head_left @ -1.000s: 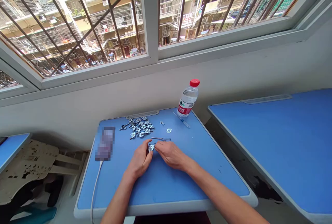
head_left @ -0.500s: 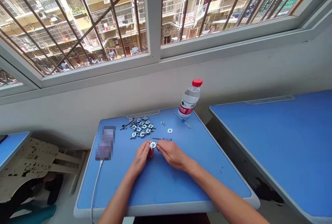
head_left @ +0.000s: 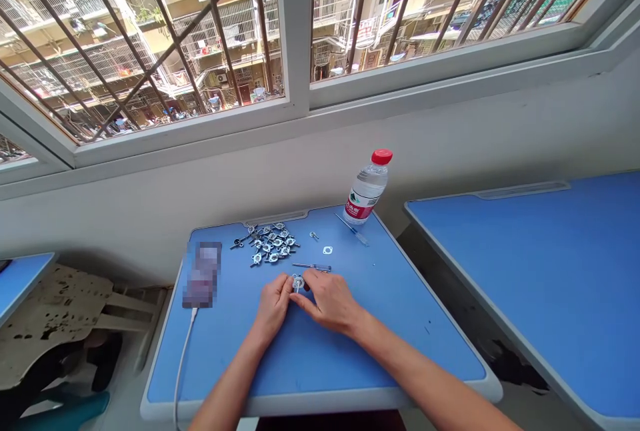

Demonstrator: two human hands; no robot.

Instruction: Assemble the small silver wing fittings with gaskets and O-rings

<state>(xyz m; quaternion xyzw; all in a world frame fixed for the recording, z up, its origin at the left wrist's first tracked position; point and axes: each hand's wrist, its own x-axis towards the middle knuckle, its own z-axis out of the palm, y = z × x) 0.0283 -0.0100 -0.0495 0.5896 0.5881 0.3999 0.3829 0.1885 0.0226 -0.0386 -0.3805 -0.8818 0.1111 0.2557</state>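
Between my two hands, above the near half of a blue desk point(head_left: 350, 364), is a small silvery metal part point(head_left: 298, 280) with a flat flange and a short stem pointing toward me. My left hand point(head_left: 273, 302) pinches its left side, fingers curled. From the right, my right hand point(head_left: 327, 301) closes on the same part, thumb below by the stem and fingers at the upper right edge; the fingertips partly hide it. Just beyond the hands lies a thin screwdriver point(head_left: 313, 266). A loose pile of similar metal parts point(head_left: 273, 244) sits farther back to the left.
A flat metal plate point(head_left: 327, 250) and a small loose piece point(head_left: 314, 236) lie behind the screwdriver. A pen-like tool point(head_left: 353, 230) rests by a red-capped water bottle point(head_left: 367, 192). At left is a blurred phone-like object point(head_left: 202, 274) with a white cable point(head_left: 184, 364). Another desk point(head_left: 530, 271) stands right.
My right hand has shifted left over the metal part, its thumb now reaching in beneath it. The part has tilted, and its stem shows toward me. My left hand stays almost in place.
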